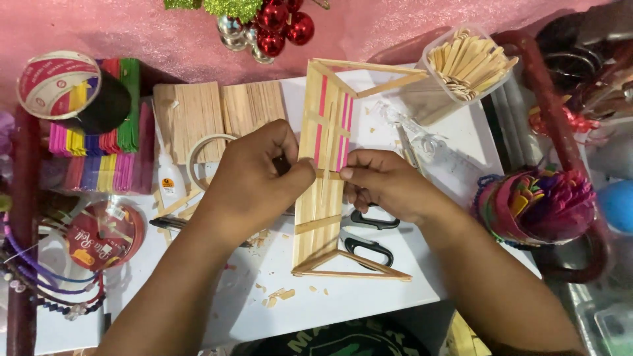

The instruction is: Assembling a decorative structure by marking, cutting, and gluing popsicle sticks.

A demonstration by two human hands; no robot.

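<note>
A long frame of craft sticks, plain wood with pink sticks in its upper part and a triangle at each end, lies on the white board. My left hand pinches the frame's left edge at mid-height, with a small dark object between its fingers. My right hand pinches a short crosswise stick against the frame's right edge. The two hands face each other across the frame.
Black-handled scissors lie under my right wrist. A clear tub of plain sticks stands at the top right. Flat stick panels, a tape ring, a glue bottle, coloured sticks and red baubles surround the board.
</note>
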